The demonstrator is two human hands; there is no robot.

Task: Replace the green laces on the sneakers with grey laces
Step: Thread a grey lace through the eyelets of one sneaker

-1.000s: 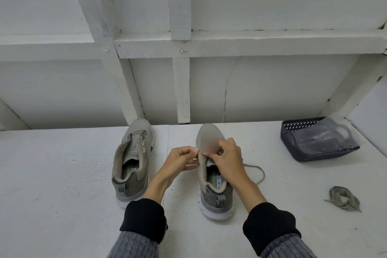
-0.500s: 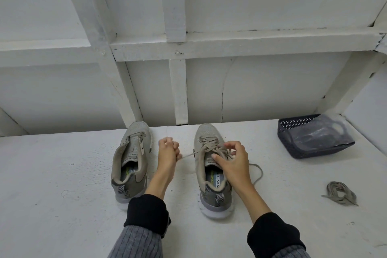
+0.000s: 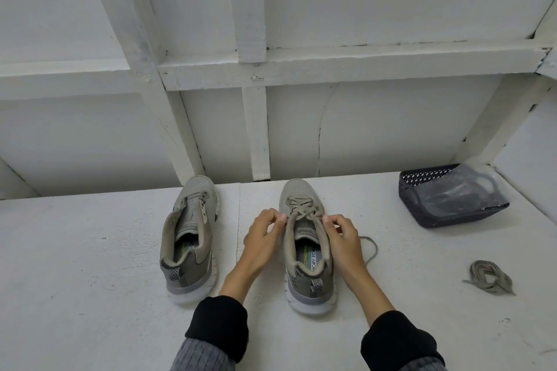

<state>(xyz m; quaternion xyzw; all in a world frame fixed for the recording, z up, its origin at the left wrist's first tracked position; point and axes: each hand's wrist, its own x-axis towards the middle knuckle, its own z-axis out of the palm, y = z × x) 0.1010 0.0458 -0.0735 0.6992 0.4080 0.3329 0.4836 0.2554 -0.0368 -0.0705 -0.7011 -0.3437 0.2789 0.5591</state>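
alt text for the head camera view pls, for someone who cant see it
A person's left hand and right hand pinch the lace on the right sneaker on a white table. An unlaced left sneaker stands beside it; a loose bundled lace and dark basket lie to the right.
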